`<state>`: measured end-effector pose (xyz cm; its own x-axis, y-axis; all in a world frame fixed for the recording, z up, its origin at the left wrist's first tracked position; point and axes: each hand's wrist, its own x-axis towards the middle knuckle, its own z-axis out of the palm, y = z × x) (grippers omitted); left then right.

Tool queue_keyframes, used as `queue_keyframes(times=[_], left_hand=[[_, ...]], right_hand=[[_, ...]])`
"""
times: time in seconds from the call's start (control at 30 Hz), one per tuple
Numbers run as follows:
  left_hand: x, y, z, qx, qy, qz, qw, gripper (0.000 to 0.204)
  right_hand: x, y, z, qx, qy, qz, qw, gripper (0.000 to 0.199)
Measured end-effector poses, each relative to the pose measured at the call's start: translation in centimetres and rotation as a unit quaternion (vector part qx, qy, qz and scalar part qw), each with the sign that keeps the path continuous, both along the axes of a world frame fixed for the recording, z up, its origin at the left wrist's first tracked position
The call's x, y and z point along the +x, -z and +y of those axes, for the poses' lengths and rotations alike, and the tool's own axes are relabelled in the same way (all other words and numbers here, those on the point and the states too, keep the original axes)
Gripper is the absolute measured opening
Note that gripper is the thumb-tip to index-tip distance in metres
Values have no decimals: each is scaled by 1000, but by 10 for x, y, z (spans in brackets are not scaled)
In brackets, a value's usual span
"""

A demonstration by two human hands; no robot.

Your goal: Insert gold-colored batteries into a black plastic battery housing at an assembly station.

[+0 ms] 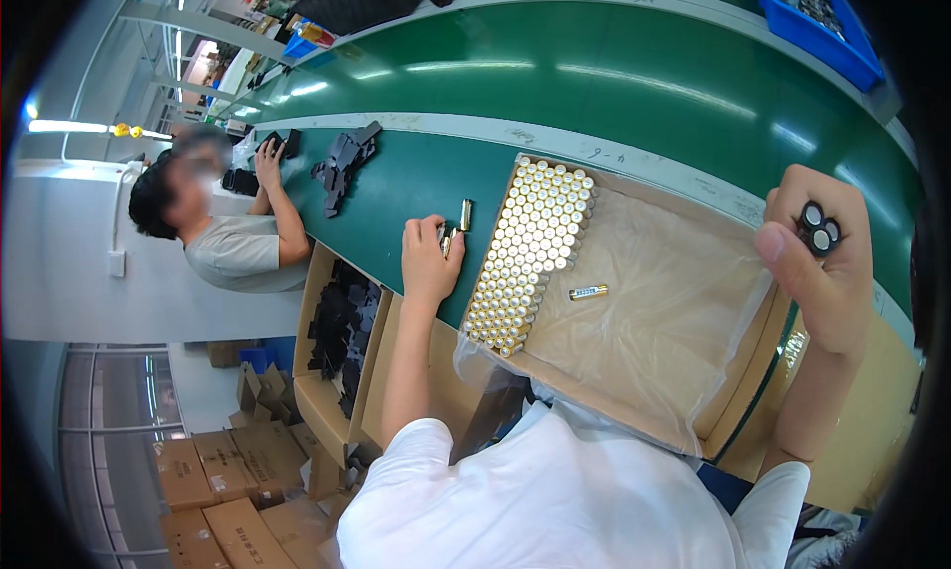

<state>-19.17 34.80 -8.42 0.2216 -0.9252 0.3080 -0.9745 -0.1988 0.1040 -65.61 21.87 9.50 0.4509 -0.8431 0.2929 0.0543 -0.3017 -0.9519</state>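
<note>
My left hand (428, 264) is closed around a couple of AA batteries (450, 242) at the green bench top, left of an open cardboard box (634, 411). Just beyond its fingertips another AA battery (467, 214) stands by itself on the bench. Inside the box, tightly packed upright batteries (525, 242) fill the left part. One loose battery (588, 293) lies on its side on the clear plastic liner (644, 341). Raised beyond the box's right side, my right hand (827, 272) grips a small bundle of batteries (818, 228), their dark-rimmed ends showing.
Dark plastic pieces (345, 166) lie piled on the bench, and more fill a carton (332, 411) at its left edge. A co-worker (248, 242) handles a black part at far left. Beyond the bench runs a green conveyor (634, 74); a blue bin (827, 24) stands far right.
</note>
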Motion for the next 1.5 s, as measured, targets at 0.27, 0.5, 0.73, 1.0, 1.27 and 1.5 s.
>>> queue_keyframes(times=[0.27, 0.5, 0.73, 1.0, 1.27, 1.5], left_hand=[[-13, -2, 1, 40, -53, -94, 993, 25], [-36, -12, -5, 112, -139, -144, 973, 20], [-34, -33, -23, 99, -67, -21, 993, 20], [-44, -43, -58, 173, 49, -11, 984, 30], [-29, -38, -56, 150, 91, -37, 984, 37], [-71, -111, -44, 39, 54, 94, 993, 39]], right_hand=[[3, -5, 1, -5, -21, -7, 1000, 25], [4, -4, 6, -11, -29, -34, 999, 24], [0, -6, 8, -50, -26, -29, 998, 23], [-1, -7, 8, -67, -19, -29, 997, 21], [-35, -16, 6, -45, 39, -12, 998, 23], [-63, -16, 7, -114, 56, -23, 992, 31]])
